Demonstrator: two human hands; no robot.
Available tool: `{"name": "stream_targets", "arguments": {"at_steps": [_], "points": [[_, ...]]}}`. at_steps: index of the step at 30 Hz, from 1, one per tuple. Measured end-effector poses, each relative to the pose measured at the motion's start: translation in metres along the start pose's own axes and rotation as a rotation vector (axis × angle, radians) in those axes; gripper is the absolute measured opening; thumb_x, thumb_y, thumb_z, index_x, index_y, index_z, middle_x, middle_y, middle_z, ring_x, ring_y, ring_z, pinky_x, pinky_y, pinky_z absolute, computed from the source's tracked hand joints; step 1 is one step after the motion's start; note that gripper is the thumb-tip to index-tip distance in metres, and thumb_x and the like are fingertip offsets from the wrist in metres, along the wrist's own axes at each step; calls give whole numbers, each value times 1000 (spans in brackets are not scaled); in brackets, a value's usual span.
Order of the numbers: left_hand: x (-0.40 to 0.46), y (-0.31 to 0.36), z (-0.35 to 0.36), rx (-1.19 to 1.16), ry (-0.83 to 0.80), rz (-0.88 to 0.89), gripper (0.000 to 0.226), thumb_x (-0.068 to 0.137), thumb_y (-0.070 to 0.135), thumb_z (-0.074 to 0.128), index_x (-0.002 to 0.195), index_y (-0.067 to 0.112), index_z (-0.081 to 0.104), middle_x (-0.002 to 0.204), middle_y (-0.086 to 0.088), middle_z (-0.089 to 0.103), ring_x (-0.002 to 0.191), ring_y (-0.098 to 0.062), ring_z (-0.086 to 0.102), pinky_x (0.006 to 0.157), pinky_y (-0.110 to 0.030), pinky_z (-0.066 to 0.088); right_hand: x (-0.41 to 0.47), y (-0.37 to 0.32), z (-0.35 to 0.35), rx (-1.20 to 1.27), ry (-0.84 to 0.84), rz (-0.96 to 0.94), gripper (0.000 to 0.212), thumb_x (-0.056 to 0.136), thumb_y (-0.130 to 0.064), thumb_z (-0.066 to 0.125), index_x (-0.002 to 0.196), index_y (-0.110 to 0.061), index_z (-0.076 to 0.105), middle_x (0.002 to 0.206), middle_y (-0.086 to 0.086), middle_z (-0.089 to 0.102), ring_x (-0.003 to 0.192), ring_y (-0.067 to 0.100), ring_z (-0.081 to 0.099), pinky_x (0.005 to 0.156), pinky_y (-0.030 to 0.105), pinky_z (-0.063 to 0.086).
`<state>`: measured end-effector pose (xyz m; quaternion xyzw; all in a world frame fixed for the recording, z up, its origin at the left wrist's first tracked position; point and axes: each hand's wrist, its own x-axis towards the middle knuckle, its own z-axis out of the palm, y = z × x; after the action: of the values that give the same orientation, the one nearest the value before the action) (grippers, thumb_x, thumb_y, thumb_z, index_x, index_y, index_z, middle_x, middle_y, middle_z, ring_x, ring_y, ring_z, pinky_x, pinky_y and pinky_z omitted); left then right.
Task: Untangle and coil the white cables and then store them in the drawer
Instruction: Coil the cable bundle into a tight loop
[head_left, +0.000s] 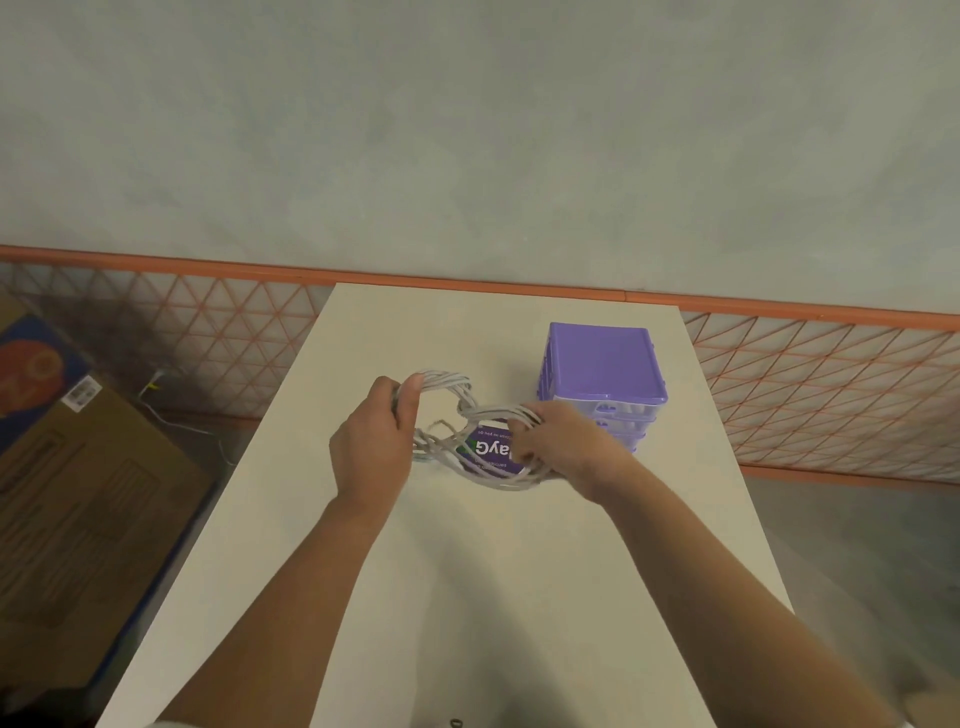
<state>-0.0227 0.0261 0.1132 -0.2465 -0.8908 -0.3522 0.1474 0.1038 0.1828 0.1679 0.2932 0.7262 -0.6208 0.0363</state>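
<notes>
A bundle of white cables (452, 387) hangs between both hands above the middle of the white table (467, 571). The strands form two joined loops that cross in the middle. My left hand (376, 441) grips the left loop, thumb on top. My right hand (561, 444) holds the right loop with its fingers curled through the strands. A small purple drawer unit (602, 364) with clear drawer fronts stands just behind my right hand; its drawers look closed.
A purple and white card (491, 451) lies on the table under the cables. Cardboard boxes (78, 493) stand on the floor to the left. A tiled wall band with an orange rail (779, 306) runs behind the table.
</notes>
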Motion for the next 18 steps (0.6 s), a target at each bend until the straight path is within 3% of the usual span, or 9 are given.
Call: {"name": "stream_targets", "arguments": {"at_steps": [1, 3, 4, 6, 8, 9, 12, 15, 18], "points": [[0, -1, 0, -8, 11, -11, 57, 95, 61, 24, 75, 12, 46, 52, 4, 44, 48, -29, 50, 47, -32, 38, 3, 2, -3, -173, 98, -65, 30, 80, 9, 53, 65, -16, 54, 61, 0, 50, 54, 14, 46, 49, 22, 39], [0, -1, 1, -44, 42, -45, 60, 95, 61, 24, 77, 10, 49, 55, 1, 49, 50, -28, 51, 48, -34, 40, 8, 8, -8, -267, 268, -124, 18, 82, 5, 57, 76, -12, 62, 68, 1, 57, 58, 14, 51, 51, 24, 41], [-1, 0, 2, -71, 58, -61, 60, 95, 61, 24, 77, 10, 50, 55, 2, 49, 51, -27, 51, 47, -33, 40, 9, 10, -9, -161, 294, -111, 10, 85, 1, 60, 83, -8, 65, 70, 1, 60, 62, 16, 55, 55, 25, 44], [1, 4, 2, -121, 83, -101, 58, 97, 59, 26, 77, 9, 50, 57, 4, 48, 53, -26, 51, 48, -32, 37, 8, 13, -4, 372, 149, 22, 5, 90, -6, 63, 88, -3, 67, 69, 4, 63, 71, 21, 64, 63, 30, 55], [5, 5, 4, -140, 96, -142, 57, 98, 58, 28, 77, 9, 50, 58, 4, 48, 56, -27, 52, 50, -33, 37, 6, 17, 2, 839, -30, 142, 25, 91, -5, 63, 67, -6, 61, 53, 2, 50, 63, 21, 63, 64, 32, 59], [7, 3, 4, -143, 99, -156, 56, 98, 58, 29, 78, 9, 50, 59, 4, 48, 58, -28, 52, 51, -33, 37, 8, 20, 0, 880, -60, 146, 32, 91, -4, 62, 61, -10, 54, 47, 0, 40, 52, 17, 56, 59, 30, 57], [11, -4, 0, -134, 111, -156, 56, 99, 57, 30, 78, 9, 51, 58, 4, 48, 58, -28, 52, 51, -33, 36, 10, 20, -9, 436, 20, 64, 14, 85, 4, 64, 83, -7, 54, 48, -2, 39, 39, 11, 39, 47, 24, 47], [10, -3, -1, -150, 98, -162, 55, 99, 56, 32, 78, 9, 51, 58, 5, 46, 57, -27, 50, 50, -33, 35, 16, 28, -16, -145, 323, -56, 32, 80, 2, 64, 106, -16, 58, 73, -4, 57, 55, 10, 52, 44, 21, 43], [9, 9, 0, -362, 80, -301, 58, 100, 56, 35, 80, 4, 53, 62, -1, 52, 61, -22, 52, 58, -40, 45, 17, 38, -10, -99, 587, -232, 22, 86, -8, 63, 103, -22, 58, 75, -4, 59, 62, 12, 54, 47, 13, 41]]}}
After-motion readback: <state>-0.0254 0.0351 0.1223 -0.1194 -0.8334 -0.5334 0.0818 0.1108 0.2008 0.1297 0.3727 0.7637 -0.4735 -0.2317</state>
